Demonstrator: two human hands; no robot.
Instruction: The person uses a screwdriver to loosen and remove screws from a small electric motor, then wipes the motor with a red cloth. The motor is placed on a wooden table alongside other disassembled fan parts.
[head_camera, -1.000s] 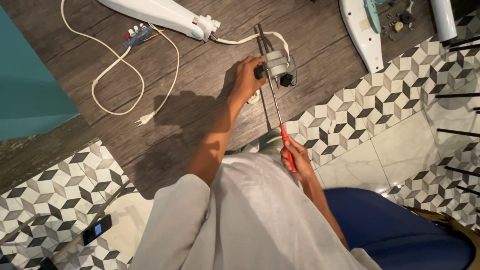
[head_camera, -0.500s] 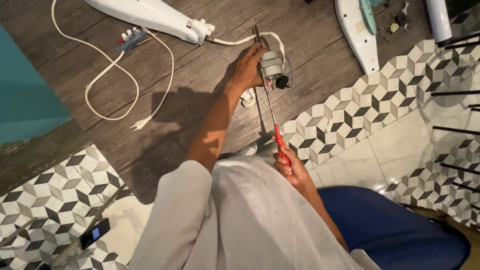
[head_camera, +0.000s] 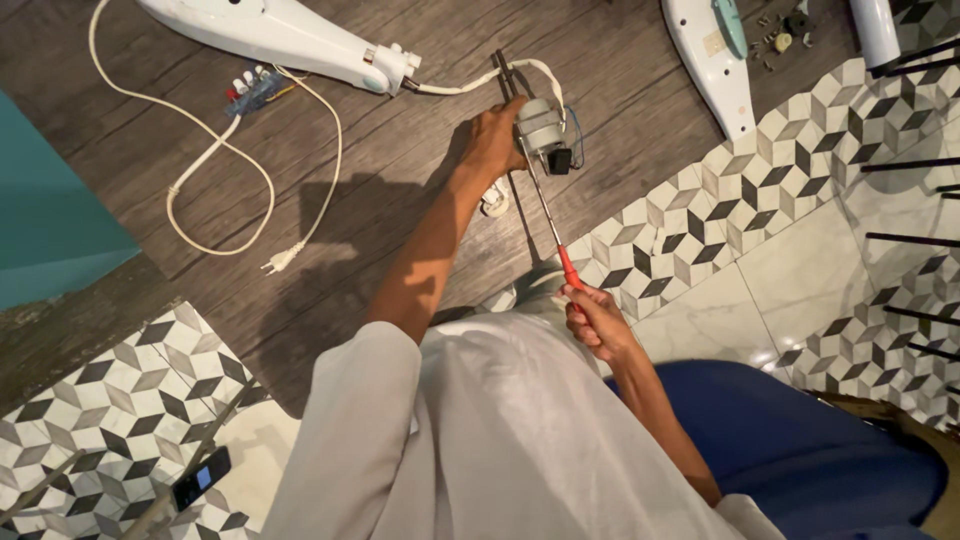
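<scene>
Left hand (head_camera: 495, 140) sliding closer against the small motor (head_camera: 540, 125) since a moment ago, gripping its side on the wood floor (head_camera: 380, 180), right hand (head_camera: 598, 320) clenching the red-handled screwdriver (head_camera: 548, 215), tip reaching the motor, white cord (head_camera: 215, 170) lying left of it

Single head-worn view, steeply downward (fairly near) over the floor (head_camera: 200, 330).

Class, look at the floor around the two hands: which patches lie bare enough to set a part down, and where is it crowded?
Bare wood lies inside the white cord loop and between the plug and the left hand. Pale tiles right of the right hand are free. Crowded: around the small motor, and the screws at top right.
</scene>
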